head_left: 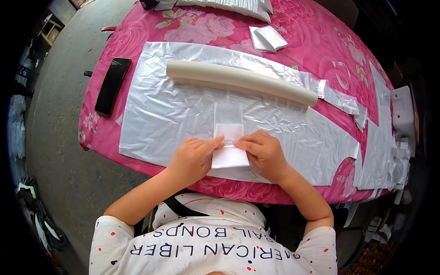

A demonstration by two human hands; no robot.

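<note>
Near the front edge of a pink floral tabletop (206,187), a folded piece of thin white film (230,158) is held from both sides: its left edge is pinched in the left grip (195,153), its right edge in the right grip (266,152), with the thumbs turned inward along a crossing crease. By this paired hold, it seems, the fold is kept square and the layers are stopped from slipping. Beyond the fingertips, a more see-through length of the film is laid flat. Beneath it, a broad silvery plastic sheet (151,128) is spread, apparently as a smooth surface. Across the sheet's far half a cream tube (238,81) is rested at a slant (perhaps as a weight against lifting). Just beside the sheet, at left, a dark phone (112,87) is set. Farther out, small folded white pieces (269,38) and a white stack (233,5) are placed, presumably to keep the near area free; loose plastic (376,151) is draped at right.
</note>
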